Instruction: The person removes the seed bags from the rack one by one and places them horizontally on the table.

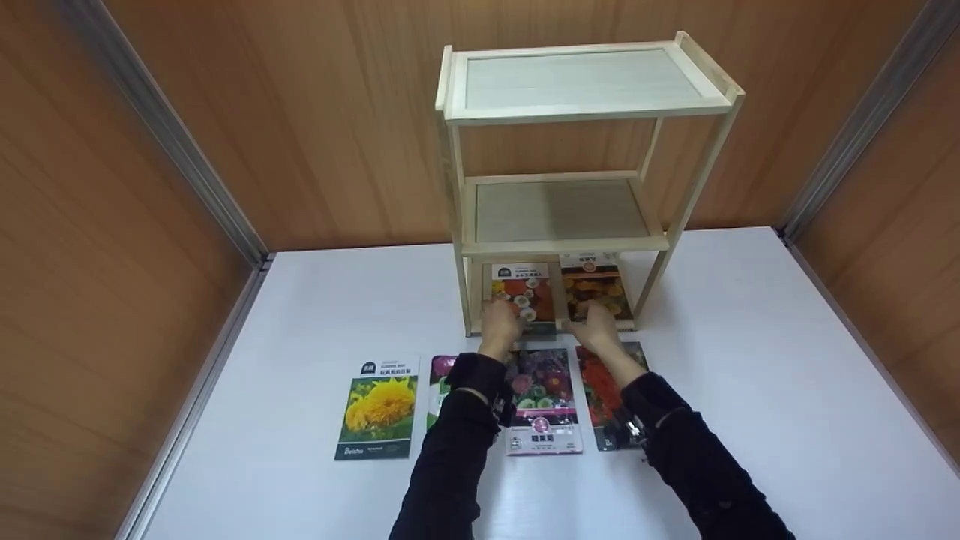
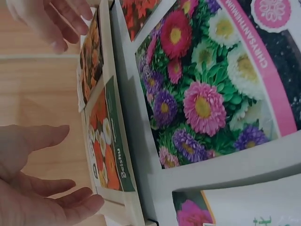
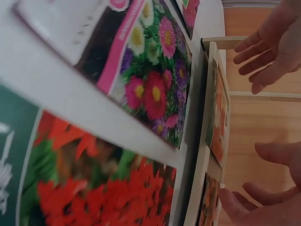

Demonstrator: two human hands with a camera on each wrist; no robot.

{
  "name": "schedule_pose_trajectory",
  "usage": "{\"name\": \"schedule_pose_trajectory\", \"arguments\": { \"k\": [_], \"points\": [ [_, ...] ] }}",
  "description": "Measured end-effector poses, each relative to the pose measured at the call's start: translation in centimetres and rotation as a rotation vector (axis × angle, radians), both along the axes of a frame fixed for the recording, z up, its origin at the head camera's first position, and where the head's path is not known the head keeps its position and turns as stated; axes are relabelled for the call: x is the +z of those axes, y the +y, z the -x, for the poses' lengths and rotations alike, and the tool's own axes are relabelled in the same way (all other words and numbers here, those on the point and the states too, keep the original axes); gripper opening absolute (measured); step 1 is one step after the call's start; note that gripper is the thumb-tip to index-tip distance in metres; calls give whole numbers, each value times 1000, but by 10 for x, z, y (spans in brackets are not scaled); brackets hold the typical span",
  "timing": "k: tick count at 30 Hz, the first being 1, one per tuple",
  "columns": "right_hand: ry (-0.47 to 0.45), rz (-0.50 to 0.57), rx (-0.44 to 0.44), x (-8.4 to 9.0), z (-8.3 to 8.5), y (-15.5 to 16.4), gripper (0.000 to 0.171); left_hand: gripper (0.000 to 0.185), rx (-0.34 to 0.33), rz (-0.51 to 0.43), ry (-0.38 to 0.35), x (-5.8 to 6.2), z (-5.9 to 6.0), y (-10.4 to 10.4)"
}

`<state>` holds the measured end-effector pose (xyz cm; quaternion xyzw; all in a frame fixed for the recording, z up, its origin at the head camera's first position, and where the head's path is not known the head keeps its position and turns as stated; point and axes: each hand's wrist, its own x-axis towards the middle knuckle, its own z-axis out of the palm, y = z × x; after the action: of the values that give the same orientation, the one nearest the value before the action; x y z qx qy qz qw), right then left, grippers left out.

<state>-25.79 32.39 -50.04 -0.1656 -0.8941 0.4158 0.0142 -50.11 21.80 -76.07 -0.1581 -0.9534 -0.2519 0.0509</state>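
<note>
My left hand [image 1: 501,326] is over the lower left of a seed packet with orange and white flowers [image 1: 531,296] on the shelf unit's bottom board. In the left wrist view its thumb and fingers [image 2: 49,186] are spread apart with nothing between them. To the right, my right hand [image 1: 596,326] hovers by the near edge of an orange-flower packet [image 1: 592,289] on the same board. The right wrist view shows that hand's fingers [image 3: 256,207] loosely extended and holding nothing. Both packets lie flat, side by side.
The wooden shelf unit [image 1: 562,246] has two upper boards above the hands. In front, on the white table [image 1: 262,420], lie a yellow-flower packet [image 1: 379,409], a partly covered pink-flower packet [image 1: 439,386], a chrysanthemum packet [image 1: 544,397] and a red-flower packet [image 1: 600,386]. Wooden panels enclose the table.
</note>
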Motion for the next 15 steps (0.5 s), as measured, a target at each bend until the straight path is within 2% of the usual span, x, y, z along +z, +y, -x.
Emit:
{"name": "schedule_pose_trajectory", "arguments": {
  "k": [1,2,3,4,5,6,7,9,10,12,13,14,15],
  "points": [
    [-19,15,-2,0,5,-2,53,43,28,8,-8,-20,15,3],
    [-40,28,-6,1,9,-4,54,50,56,6,-7,-34,25,5],
    [-67,47,-10,1,13,-5,56,54,85,-6,0,-36,26,6],
    [-92,66,-20,1,17,-5,57,53,98,-2,-6,-27,21,5],
    [-112,86,-26,1,20,-5,60,52,112,-2,-8,-13,10,3],
    [-133,102,-32,-1,24,-5,62,50,124,-9,-2,9,-6,0],
    [-142,116,-35,-4,27,-3,64,47,136,-11,9,37,-28,-4],
    [-142,158,-38,-13,32,-2,68,43,154,-37,-73,105,-74,-13],
    [-129,152,-38,-32,43,4,73,41,159,-41,-96,139,-98,-18],
    [-114,162,-40,-75,69,19,84,40,168,-55,-146,194,-134,-27],
    [-95,161,-38,-98,82,27,92,38,159,-47,-156,216,-150,-30],
    [-81,153,-33,-123,98,35,98,35,144,-30,-173,231,-159,-32],
    [-81,150,-27,-146,114,44,104,31,125,-6,-149,237,-163,-33]
  ]
}}
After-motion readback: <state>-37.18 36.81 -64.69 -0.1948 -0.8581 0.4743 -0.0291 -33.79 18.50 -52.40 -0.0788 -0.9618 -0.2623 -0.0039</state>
